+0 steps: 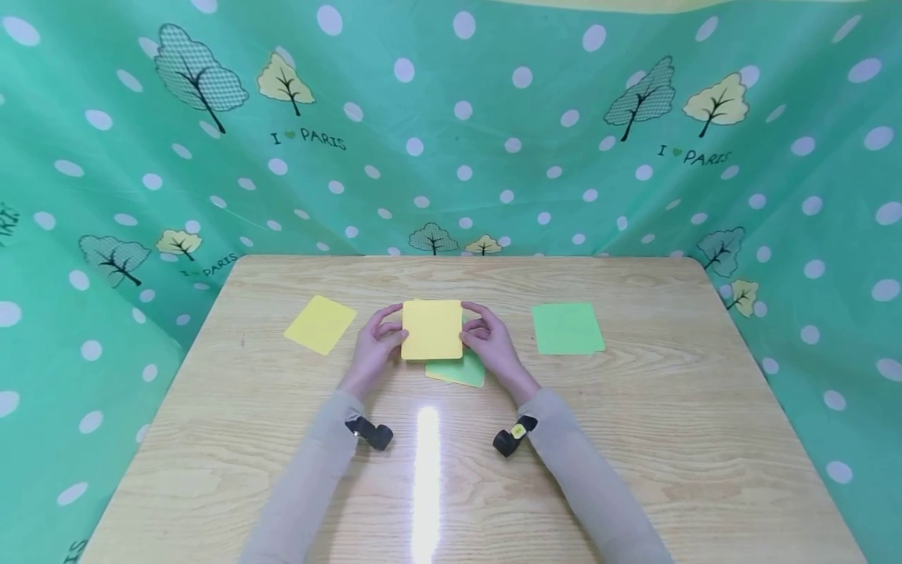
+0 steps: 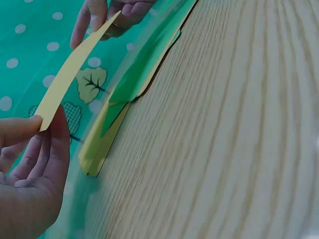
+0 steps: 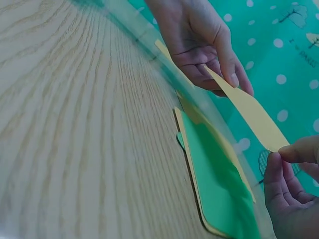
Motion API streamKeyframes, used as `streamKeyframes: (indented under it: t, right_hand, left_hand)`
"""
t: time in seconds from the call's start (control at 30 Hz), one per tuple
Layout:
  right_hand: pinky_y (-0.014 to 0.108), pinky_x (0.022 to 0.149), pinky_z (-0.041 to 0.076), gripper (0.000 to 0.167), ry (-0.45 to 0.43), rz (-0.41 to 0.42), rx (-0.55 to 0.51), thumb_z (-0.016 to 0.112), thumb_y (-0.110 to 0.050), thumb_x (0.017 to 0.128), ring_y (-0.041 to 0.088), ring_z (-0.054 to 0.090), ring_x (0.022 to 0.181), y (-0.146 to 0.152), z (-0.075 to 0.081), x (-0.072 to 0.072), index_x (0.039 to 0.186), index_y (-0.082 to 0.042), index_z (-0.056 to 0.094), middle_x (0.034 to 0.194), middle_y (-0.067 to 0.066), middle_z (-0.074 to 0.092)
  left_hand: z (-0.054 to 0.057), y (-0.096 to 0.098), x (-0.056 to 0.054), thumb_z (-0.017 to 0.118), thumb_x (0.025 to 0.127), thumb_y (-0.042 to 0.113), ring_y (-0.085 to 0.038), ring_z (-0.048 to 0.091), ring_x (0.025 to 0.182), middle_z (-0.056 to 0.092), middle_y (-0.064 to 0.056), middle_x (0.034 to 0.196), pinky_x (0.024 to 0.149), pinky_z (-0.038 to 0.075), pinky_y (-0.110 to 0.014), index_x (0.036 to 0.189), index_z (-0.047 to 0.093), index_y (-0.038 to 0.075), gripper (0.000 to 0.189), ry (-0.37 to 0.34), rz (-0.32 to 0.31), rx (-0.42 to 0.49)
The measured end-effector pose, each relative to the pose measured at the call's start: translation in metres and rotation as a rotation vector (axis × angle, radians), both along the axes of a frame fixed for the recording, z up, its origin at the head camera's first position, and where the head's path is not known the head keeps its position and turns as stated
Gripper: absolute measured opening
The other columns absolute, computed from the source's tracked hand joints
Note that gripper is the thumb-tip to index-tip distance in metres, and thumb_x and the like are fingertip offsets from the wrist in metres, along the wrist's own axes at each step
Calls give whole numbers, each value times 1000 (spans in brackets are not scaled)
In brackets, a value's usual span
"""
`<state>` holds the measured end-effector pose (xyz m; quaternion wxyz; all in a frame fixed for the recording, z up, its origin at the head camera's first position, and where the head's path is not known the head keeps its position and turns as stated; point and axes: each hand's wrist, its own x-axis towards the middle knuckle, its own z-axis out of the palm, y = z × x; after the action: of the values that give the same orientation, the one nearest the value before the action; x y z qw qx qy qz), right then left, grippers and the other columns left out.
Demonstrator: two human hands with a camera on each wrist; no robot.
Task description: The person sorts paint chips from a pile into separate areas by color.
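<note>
Between both hands a square yellow card (image 1: 432,330) is held up above the table. The left hand (image 1: 377,348) pinches its left edge between thumb and fingers. At the opposite edge the right hand (image 1: 496,345) pinches it the same way. Both wrist views show the card (image 2: 75,67) slightly bent and raised off the wood. Beneath it lies a loose pile of green and yellow cards (image 1: 461,370), partly hidden by the held one. The pile's top green card (image 3: 214,174) shows clearly in the right wrist view.
A lone yellow card (image 1: 320,324) lies turned at an angle on the left of the wooden table (image 1: 634,439). On the right, green cards (image 1: 567,329) lie overlapped. A green dotted cloth (image 1: 465,141) hangs behind and along both sides.
</note>
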<state>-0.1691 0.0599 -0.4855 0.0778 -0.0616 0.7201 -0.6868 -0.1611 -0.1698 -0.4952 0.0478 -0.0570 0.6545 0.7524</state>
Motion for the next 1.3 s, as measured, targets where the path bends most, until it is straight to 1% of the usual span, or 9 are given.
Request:
streamKeyframes:
  t: [0.3,0.4,0.5,0.57,0.63,0.8,1.03,1.17,1.3]
  right_hand:
    - [34,74,57,55,-14,30,-11,60,11,88,22,63,77,-29,6,-6,138,-8,49,96,16,58]
    - [32,71,57,54,-2,48,-11,60,11,87,21,63,75,-39,5,-8,137,-8,48,95,15,58]
    - [38,74,58,55,7,77,-8,59,10,88,31,64,78,-50,9,-8,138,-5,45,98,20,57]
    - [42,74,57,55,0,83,-9,59,10,88,35,64,80,-59,9,-10,139,-4,44,98,20,58]
    - [44,75,57,56,-10,85,-6,60,9,88,37,64,81,-68,8,-12,139,-4,43,98,20,58]
    - [36,73,58,56,-37,80,0,63,7,87,26,65,80,-94,1,-18,137,-9,43,96,13,59]
    - [29,65,57,58,-37,120,29,63,6,86,20,65,78,-124,-4,-23,138,-9,43,97,13,61]
    - [25,61,54,62,-38,127,42,64,7,83,15,62,74,-140,-6,-26,140,-7,44,97,11,62]
    - [22,60,52,66,-56,156,55,65,6,83,13,59,70,-151,-6,-28,144,-7,42,102,13,63]
  left_hand:
    - [3,-28,-4,59,92,-5,-9,64,83,58,-13,105,80,56,-28,142,46,9,54,-5,1,-82]
    - [12,-37,-2,59,93,-4,-8,61,81,56,-15,108,76,55,-23,143,45,6,53,-22,2,-119]
    - [13,-47,-3,60,92,-2,-7,60,77,56,-13,106,66,52,-19,141,48,6,51,-19,27,-165]
    - [12,-54,-4,60,92,-2,-6,60,78,57,-13,106,65,50,-17,139,50,4,49,-5,45,-204]
    - [6,-63,-8,60,93,0,-6,59,84,58,-13,107,69,50,-15,138,52,5,46,11,66,-239]
    - [9,-83,-9,59,94,2,-9,57,94,58,-19,116,73,47,-13,136,53,3,42,33,90,-333]
    - [12,-112,-11,57,95,2,-5,58,87,57,-16,114,67,46,-12,132,54,1,37,23,138,-417]
    - [10,-125,-13,56,95,2,-7,58,92,58,-16,116,71,46,-12,132,54,0,37,-1,191,-440]
    - [10,-135,-16,55,95,0,-11,56,101,57,-19,121,80,47,-12,132,55,-1,37,-4,224,-489]
